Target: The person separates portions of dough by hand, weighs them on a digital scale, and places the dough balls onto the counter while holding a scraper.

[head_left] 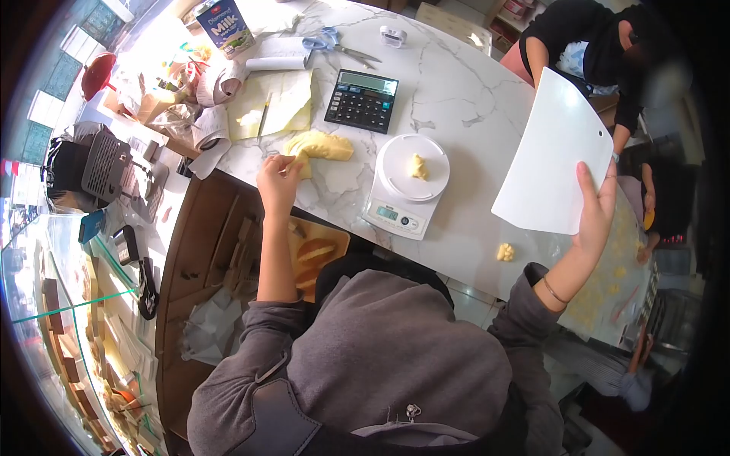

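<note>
White marble-look table | left hand: grip pinching pale-yellow dough log, left | right hand: grip clasping stiff white sheet, apparently held aside to clear central white digital scale bearing yellow dough lump

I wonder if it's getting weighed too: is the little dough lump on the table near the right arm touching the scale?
Apart. The head view shows bare tabletop between the dough lump and the scale.
</note>
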A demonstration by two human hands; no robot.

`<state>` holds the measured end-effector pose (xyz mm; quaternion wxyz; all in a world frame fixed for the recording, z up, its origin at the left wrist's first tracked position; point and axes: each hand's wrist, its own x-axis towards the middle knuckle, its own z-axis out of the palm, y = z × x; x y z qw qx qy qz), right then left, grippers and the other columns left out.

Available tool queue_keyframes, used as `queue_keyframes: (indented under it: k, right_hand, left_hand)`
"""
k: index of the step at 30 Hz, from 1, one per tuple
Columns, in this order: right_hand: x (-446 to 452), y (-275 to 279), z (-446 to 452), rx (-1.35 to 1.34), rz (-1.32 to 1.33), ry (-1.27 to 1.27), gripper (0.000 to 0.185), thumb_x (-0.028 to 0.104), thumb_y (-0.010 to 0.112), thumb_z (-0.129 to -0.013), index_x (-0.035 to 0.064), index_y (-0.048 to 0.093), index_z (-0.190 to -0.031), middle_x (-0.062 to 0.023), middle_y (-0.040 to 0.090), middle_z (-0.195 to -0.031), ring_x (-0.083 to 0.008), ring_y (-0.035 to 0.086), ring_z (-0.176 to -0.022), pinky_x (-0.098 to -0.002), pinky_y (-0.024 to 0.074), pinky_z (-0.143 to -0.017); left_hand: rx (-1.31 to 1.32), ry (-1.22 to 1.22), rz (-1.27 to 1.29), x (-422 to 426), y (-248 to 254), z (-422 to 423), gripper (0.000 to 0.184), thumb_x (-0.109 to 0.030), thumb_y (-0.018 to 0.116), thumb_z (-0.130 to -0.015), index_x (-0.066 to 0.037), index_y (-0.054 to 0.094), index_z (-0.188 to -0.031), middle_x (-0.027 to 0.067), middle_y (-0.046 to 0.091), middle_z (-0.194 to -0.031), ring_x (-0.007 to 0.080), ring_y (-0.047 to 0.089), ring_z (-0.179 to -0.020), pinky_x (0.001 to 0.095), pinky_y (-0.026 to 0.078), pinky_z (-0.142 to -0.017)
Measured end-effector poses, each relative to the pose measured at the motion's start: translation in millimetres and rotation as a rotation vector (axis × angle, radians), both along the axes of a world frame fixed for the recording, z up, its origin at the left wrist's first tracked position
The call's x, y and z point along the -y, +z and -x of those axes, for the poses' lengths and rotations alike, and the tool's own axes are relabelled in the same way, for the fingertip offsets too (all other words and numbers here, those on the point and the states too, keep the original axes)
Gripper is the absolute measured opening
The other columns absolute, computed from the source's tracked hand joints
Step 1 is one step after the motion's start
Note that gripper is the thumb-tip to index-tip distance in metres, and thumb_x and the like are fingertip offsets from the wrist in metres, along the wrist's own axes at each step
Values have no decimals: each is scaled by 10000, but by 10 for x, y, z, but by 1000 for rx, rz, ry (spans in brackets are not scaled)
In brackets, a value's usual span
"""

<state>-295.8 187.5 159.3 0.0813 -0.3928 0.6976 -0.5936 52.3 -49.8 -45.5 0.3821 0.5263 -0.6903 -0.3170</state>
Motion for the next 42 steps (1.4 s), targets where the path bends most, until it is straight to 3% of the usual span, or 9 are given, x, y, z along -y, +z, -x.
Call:
queue_keyframes:
  k: [5,11,13,17,22,28,29,38,42]
  right_hand:
    - [-32,10,-33,-8,3,-17,378,126,609,-844,-31,472,-1159,-78,438,-1096,-143,411,-1075,-278,326,-932]
    - [395,-107,-494,10,-64,133,468,93,598,-850,-28,393,-1253,-105,540,-1132,-147,522,-995,-273,417,-870]
    - [690,-199,-775,-22,-109,291,495,91,612,-834,-24,385,-1259,-129,545,-1123,-158,542,-975,-278,438,-849]
    - [1298,-457,-1308,-214,-229,493,528,93,600,-800,-12,338,-1246,-273,606,-816,-415,617,-762,-414,494,-654]
    - [1822,-912,-1826,-332,-449,688,559,90,604,-783,-46,322,-1245,-302,590,-809,-434,597,-755,-448,485,-654]
    - [1891,-1219,-2157,-461,-504,800,531,75,510,-791,-67,363,-1281,-234,605,-724,-372,613,-684,-445,487,-616]
    - [1886,-1227,-2194,-492,-513,819,527,68,506,-792,-68,365,-1281,-232,608,-731,-371,615,-690,-441,490,-617]
    - [1849,-1098,-2451,-560,-710,895,524,84,510,-809,-75,346,-1280,-240,613,-752,-375,625,-732,-444,505,-632]
    - [1925,-1196,-2545,-526,-698,794,537,60,501,-806,-90,325,-1290,-248,610,-745,-364,630,-724,-432,511,-628]
  left_hand:
    - [-6,48,-38,-32,67,-29,134,-32,668,-734,33,632,-845,126,615,-895,224,615,-762,296,521,-702]
    - [281,104,373,-144,-57,-84,117,-41,656,-761,49,617,-825,133,611,-879,211,615,-695,272,534,-637]
    - [88,114,119,-225,-7,-66,117,-46,657,-767,49,615,-821,129,606,-859,199,614,-696,273,535,-634]
    - [-45,101,14,-307,21,-128,97,-17,652,-766,57,610,-813,122,599,-815,172,617,-699,258,527,-631]
    - [-136,143,-12,-389,-103,-204,85,15,647,-755,68,607,-808,119,618,-807,164,623,-720,245,516,-633]
    - [-215,194,-12,-463,-135,-211,72,-27,656,-769,24,639,-817,61,647,-823,78,552,-648,210,454,-598]
    - [-152,180,4,-468,-77,-218,70,27,646,-750,52,613,-806,117,643,-858,135,609,-675,240,502,-615]
    - [76,78,142,-486,26,-284,135,13,670,-685,38,629,-812,127,645,-865,185,627,-638,256,499,-613]
    - [16,113,13,-409,11,-273,116,-17,666,-681,36,629,-778,128,649,-787,183,628,-646,267,501,-615]
